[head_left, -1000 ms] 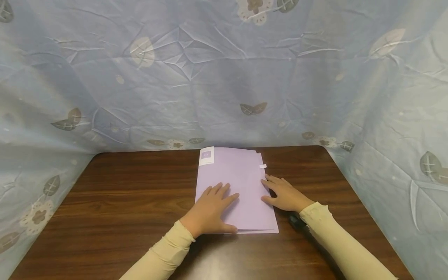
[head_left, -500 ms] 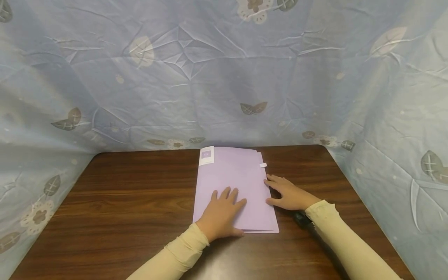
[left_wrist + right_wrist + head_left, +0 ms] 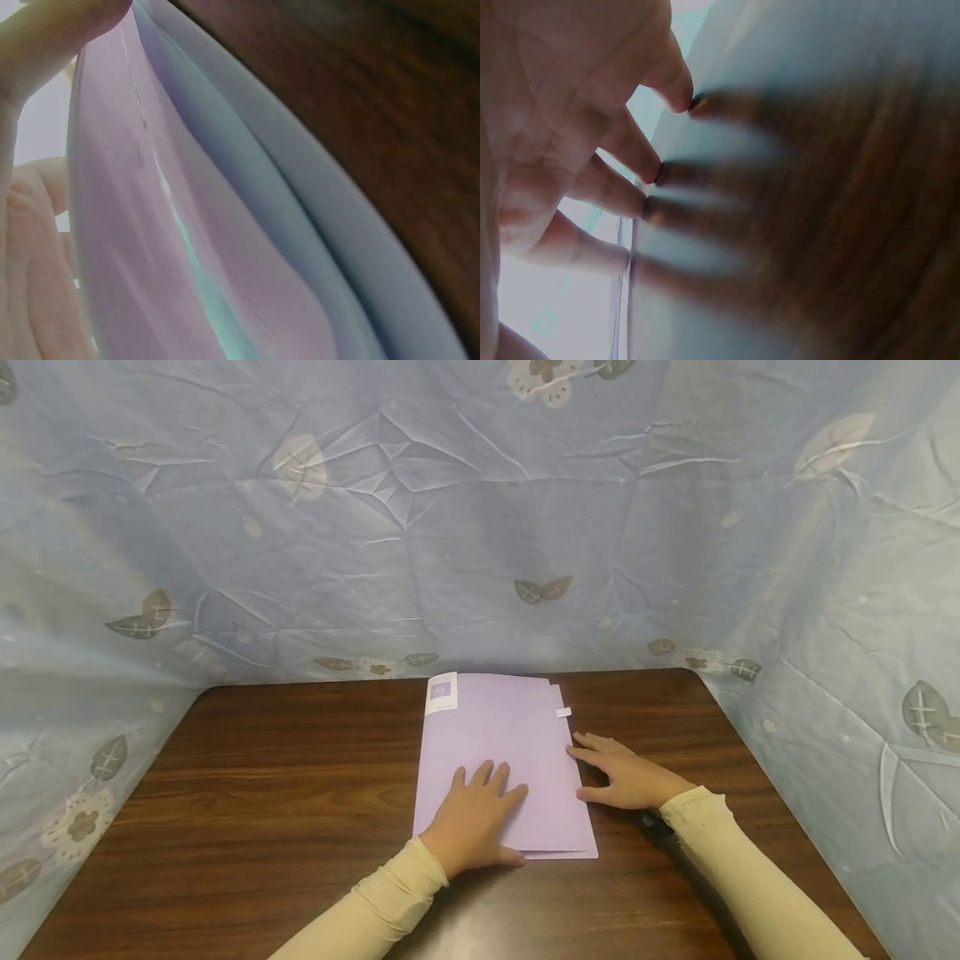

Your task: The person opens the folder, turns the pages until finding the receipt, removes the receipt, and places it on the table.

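Note:
A lilac file folder lies closed on the table, its long side running away from me. It has a white label at its far left corner and a small white tab on its right edge. Fingers spread, my left hand rests on the lower part of the cover, its thumb by the near edge. In the left wrist view, that thumb is at the folder's edge, where several layers gape slightly. My right hand is at the right edge; its fingertips touch the table beside the folder.
The dark wooden table extends to both sides of the folder. Behind and at the sides hangs a blue-grey patterned cloth. A dark device sits under the right wrist.
My left hand has slid to the right and slightly nearer to me over the cover. My right hand has shifted a little to the right. The folder stays almost in place.

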Demonstrator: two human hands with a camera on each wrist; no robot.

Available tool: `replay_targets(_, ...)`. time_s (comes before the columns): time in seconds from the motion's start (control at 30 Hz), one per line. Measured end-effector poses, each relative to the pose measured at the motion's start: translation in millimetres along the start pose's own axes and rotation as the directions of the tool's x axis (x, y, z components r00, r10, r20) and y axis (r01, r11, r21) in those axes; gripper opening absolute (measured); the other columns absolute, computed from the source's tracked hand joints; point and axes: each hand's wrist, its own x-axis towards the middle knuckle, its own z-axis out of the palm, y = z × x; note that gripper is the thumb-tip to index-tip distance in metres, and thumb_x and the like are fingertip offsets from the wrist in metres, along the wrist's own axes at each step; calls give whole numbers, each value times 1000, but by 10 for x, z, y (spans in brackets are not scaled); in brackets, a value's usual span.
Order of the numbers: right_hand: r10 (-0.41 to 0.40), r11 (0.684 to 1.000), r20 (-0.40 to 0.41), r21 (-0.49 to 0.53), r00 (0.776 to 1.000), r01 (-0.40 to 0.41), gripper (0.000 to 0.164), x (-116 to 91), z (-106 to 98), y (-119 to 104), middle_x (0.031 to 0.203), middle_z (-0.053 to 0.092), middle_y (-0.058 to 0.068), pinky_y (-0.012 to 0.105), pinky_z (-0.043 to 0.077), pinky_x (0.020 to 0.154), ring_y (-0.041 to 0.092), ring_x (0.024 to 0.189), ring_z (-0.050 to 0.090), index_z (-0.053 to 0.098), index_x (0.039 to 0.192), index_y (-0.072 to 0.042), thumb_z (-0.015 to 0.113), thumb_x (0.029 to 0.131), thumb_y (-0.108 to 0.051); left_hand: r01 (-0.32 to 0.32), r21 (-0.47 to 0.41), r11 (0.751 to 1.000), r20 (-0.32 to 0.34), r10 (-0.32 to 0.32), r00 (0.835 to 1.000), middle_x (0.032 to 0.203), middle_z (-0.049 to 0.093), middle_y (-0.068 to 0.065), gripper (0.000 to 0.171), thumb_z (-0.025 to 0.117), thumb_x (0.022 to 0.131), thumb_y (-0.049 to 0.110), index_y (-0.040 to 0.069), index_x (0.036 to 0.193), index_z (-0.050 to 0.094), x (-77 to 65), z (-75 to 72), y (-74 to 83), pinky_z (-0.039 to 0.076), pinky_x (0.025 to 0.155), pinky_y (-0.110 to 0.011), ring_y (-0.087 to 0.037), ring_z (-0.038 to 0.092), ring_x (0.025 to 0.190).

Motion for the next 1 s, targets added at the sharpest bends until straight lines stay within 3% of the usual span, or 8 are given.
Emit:
replay_targets(0.23, 5, 998, -21, -61, 1000, -7, 81, -29, 13, 13, 166, 32, 21, 69, 26, 117, 50, 151, 26, 44, 158, -11, 63, 96, -60, 3, -4, 1000, -3, -3, 1000, 150, 54, -15, 95, 80, 69, 76, 22, 144, 60, 1, 8, -3, 45, 104, -63, -38, 49, 139)
replay_targets(0.53, 3, 996, -25, -89, 1000, -5, 79, -35, 11, 0, 165, 33, 20, 68, 28, 117, 49, 151, 29, 46, 156, -11, 63, 96, -59, 3, -17, 1000, -13, -4, 1000, 149, 54, -15, 93, 79, 70, 75, 22, 144, 60, -4, -33, -18, 45, 104, -63, -38, 49, 139)
replay_targets(0.8, 4, 995, -24, -104, 1000, -7, 76, -27, 16, 25, 166, 33, 19, 66, 29, 118, 49, 150, 30, 48, 155, -8, 64, 97, -55, -26, -37, 999, -80, 23, 997, 145, 56, -15, 94, 78, 71, 75, 20, 144, 59, -17, -65, -63, 48, 101, -61, -37, 53, 135)
replay_targets(1.0, -8, 997, -28, -80, 1000, 5, 74, -28, 26, 31, 166, 33, 21, 67, 28, 118, 50, 150, 29, 50, 153, -5, 67, 96, -50, -40, -70, 997, -106, 33, 994, 147, 56, -14, 92, 75, 77, 73, 19, 149, 55, -63, -127, -101, 47, 106, -57, -36, 53, 136)
